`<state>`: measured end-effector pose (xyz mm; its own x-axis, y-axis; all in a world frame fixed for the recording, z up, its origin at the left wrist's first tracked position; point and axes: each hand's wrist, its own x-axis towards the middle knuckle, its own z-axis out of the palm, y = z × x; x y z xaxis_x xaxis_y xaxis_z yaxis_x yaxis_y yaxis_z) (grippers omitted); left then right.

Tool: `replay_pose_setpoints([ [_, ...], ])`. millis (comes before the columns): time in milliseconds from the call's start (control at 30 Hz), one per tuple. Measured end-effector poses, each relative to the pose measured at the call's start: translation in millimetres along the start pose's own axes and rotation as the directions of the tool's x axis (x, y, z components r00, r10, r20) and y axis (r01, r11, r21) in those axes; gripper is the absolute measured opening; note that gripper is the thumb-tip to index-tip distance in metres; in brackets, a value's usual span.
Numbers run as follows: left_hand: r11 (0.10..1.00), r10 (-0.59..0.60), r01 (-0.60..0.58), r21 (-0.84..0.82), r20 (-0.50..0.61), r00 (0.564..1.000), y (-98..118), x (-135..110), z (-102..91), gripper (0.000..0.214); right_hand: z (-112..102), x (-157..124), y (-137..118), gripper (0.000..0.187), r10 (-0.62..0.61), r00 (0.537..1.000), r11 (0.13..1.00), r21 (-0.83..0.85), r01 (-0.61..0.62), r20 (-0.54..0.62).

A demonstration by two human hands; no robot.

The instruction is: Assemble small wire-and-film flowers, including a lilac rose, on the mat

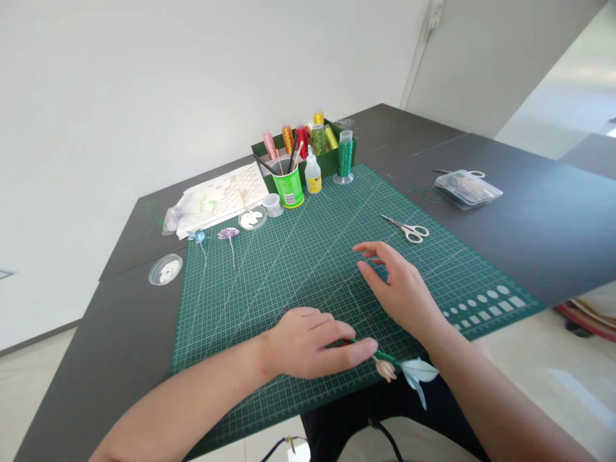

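My left hand [315, 343] rests near the front edge of the green cutting mat [289, 269], fingers pinched on the green stem of a small artificial flower [414, 371] with pale blue petals and a pinkish bud, which sticks out past the mat's edge. Above the mat hovers my right hand [397, 285], fingers spread and holding nothing. White-handled scissors [408, 228] lie on the mat just beyond it.
At the back stand a green box of thread spools [317, 138], a green cup of tools [287, 183], a glue bottle [312, 174] and a green spool [345, 156]. Small flowers [228, 235], lids and paper lie left. A clear plastic case [466, 188] sits right.
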<state>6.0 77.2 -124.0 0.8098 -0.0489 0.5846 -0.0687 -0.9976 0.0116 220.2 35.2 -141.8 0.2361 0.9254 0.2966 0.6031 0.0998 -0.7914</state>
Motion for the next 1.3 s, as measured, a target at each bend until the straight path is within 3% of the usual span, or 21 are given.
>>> replay_pose_setpoints([
  [133, 0.994, -0.103, 0.104, 0.029, -0.020, 0.994, -0.3, -1.9, 4.4, 0.021, 1.4, -1.3, -1.3, 0.036, -0.095, 0.985, 0.994, 0.072, 0.085, 0.141],
  [267, 0.974, -0.223, 0.226, 0.021, -0.092, 0.970, -2.3, 0.3, 7.5, 0.017, 3.1, -3.6, -0.2, 0.039, -0.206, 0.958, 0.979, 0.034, 0.203, 0.200],
  [433, 0.916, -0.398, 0.379, -0.130, -0.190, 0.897, -5.3, 0.9, 7.5, 0.017, -0.6, -8.4, -1.3, 0.055, -0.234, 0.884, 0.965, 0.205, 0.162, 0.404],
  [567, 0.853, -0.520, 0.484, -0.196, -0.231, 0.822, -6.9, -1.8, 8.8, 0.018, -4.5, -11.6, -6.2, 0.069, -0.215, 0.873, 0.964, 0.239, 0.118, 0.438],
  [667, 0.846, -0.531, 0.496, -0.195, -0.219, 0.819, -7.3, -2.8, 10.7, 0.018, -7.6, -12.9, -11.8, 0.074, -0.269, 0.848, 0.948, 0.280, 0.150, 0.456],
  [733, 0.846, -0.531, 0.497, -0.193, -0.209, 0.821, -7.3, -2.9, 11.7, 0.018, -9.5, -13.0, -15.3, 0.064, -0.264, 0.840, 0.948, 0.289, 0.135, 0.474],
  [833, 0.839, -0.541, 0.510, -0.190, -0.181, 0.822, -7.4, -3.1, 12.7, 0.018, -10.8, -12.4, -17.5, 0.014, -0.206, 0.839, 0.966, 0.242, 0.091, 0.504],
  [867, 0.836, -0.546, 0.518, -0.184, -0.172, 0.820, -7.5, -3.3, 13.0, 0.017, -10.6, -12.2, -17.2, 0.012, -0.188, 0.834, 0.972, 0.221, 0.082, 0.518],
  [900, 0.832, -0.552, 0.526, -0.178, -0.165, 0.817, -7.8, -3.7, 13.4, 0.017, -10.0, -12.1, -16.3, 0.023, -0.174, 0.831, 0.977, 0.199, 0.078, 0.528],
  [1033, 0.803, -0.593, 0.567, -0.183, -0.154, 0.790, -8.8, -5.4, 15.1, 0.018, -5.4, -12.0, -11.6, 0.048, -0.102, 0.874, 0.994, 0.090, 0.067, 0.475],
  [1200, 0.687, -0.722, 0.678, -0.262, -0.143, 0.677, -10.5, -5.2, 17.1, 0.018, -2.1, -11.1, -12.2, 0.025, -0.092, 0.931, 0.996, 0.044, 0.082, 0.353],
  [1300, 0.607, -0.787, 0.720, -0.337, -0.130, 0.603, -13.1, -4.9, 18.4, 0.018, -1.9, -12.0, -12.7, 0.029, -0.148, 0.948, 0.988, 0.000, 0.154, 0.282],
])
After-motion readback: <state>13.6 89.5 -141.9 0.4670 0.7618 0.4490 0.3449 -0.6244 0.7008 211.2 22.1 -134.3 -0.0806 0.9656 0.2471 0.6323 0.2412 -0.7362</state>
